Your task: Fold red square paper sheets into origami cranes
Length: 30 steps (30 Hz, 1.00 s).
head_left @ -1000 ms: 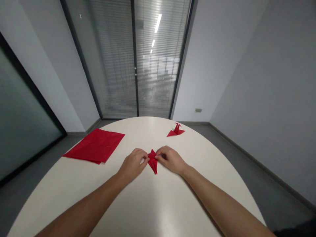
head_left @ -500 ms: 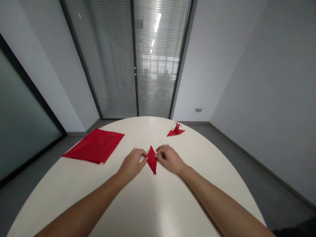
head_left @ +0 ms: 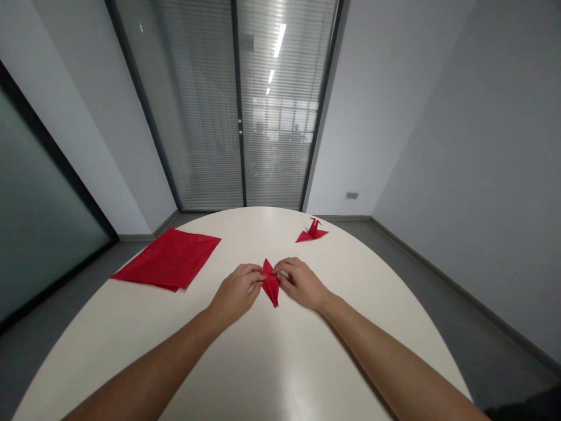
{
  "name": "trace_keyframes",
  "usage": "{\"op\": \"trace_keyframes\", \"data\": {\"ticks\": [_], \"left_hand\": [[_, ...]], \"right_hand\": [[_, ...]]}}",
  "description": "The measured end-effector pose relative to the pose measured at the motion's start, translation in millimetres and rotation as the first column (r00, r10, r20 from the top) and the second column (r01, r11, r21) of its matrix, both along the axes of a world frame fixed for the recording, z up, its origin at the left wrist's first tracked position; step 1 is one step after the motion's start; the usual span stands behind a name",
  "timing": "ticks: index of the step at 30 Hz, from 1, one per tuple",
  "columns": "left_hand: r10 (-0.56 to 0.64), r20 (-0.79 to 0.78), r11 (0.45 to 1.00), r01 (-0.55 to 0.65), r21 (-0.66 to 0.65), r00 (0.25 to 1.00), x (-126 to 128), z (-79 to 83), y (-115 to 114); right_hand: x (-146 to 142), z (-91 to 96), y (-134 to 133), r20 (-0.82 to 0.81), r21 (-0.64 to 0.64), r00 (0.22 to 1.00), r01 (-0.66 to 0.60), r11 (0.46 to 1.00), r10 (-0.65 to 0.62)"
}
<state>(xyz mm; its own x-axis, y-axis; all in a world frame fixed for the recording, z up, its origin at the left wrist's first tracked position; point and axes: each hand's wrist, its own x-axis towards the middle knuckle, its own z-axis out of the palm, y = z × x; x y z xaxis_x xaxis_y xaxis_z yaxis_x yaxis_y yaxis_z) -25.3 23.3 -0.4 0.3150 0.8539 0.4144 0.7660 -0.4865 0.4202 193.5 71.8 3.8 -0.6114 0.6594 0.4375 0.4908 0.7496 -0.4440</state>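
A small folded piece of red origami paper (head_left: 272, 288) lies on the pale round table between my hands, one pointed end away from me and a narrow end towards me. My left hand (head_left: 236, 289) pinches its left edge between thumb and fingers. On the opposite edge my right hand (head_left: 300, 282) has thumb and fingertips closed, the index finger over the paper's upper part. The fingertips cover parts of the folds. Farther back on the right stands a finished-looking red paper crane (head_left: 312, 230), touched by neither hand.
Red paper sheets (head_left: 170, 260) lie overlapped at the left of the table (head_left: 131, 345). The table's curved edge runs round the far side. Beyond it are a glass partition with blinds (head_left: 210, 146) and a wall socket (head_left: 352, 195).
My fingers have shifted inward over the folded paper, and its middle looks more creased and spread. The narrow end has moved slightly away from me. The crane and the sheets stay put.
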Motion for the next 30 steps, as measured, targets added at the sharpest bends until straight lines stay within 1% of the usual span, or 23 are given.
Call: {"op": "trace_keyframes", "data": {"ticks": [4, 8, 11, 15, 18, 22, 26, 30], "left_hand": [[-0.004, -0.001, 1.000, 0.004, 0.026, 1.000, -0.7, -4.8, 2.0], [-0.019, 0.018, 1.000, 0.018, 0.016, 1.000, -1.3, -7.4, 3.9], [-0.029, 0.045, 0.999, 0.028, 0.016, 0.999, -2.3, -7.5, 4.4], [-0.033, 0.064, 0.999, 0.032, 0.013, 0.997, -3.1, -6.8, 4.1], [-0.045, 0.068, 0.999, 0.044, 0.022, 0.997, -3.4, -7.3, 4.2], [-0.059, 0.076, 0.998, 0.058, 0.019, 0.995, -3.6, -9.1, 4.8], [-0.057, 0.093, 0.998, 0.057, -0.001, 0.994, -3.3, -10.2, 5.8], [-0.059, 0.113, 0.998, 0.061, -0.011, 0.992, -3.0, -8.0, 4.9]], "right_hand": [[-0.4, -2.3, 0.8, -0.031, -0.009, 0.999, -0.036, 0.999, 0.036], [0.5, -4.4, 2.6, -0.086, -0.053, 0.995, -0.059, 0.997, 0.054], [1.1, -4.8, 4.0, -0.146, -0.135, 0.988, -0.079, 0.988, 0.059], [1.6, -5.0, 5.0, -0.222, -0.263, 0.974, -0.100, 0.960, 0.040], [2.0, -5.4, 5.2, -0.262, -0.307, 0.965, -0.114, 0.945, 0.031], [2.3, -2.8, 4.1, -0.270, -0.288, 0.962, -0.122, 0.950, 0.042], [2.1, 2.0, 1.8, -0.214, -0.232, 0.974, -0.129, 0.964, 0.079], [1.2, 4.4, -0.4, -0.158, -0.198, 0.987, -0.057, 0.979, 0.026]]}}
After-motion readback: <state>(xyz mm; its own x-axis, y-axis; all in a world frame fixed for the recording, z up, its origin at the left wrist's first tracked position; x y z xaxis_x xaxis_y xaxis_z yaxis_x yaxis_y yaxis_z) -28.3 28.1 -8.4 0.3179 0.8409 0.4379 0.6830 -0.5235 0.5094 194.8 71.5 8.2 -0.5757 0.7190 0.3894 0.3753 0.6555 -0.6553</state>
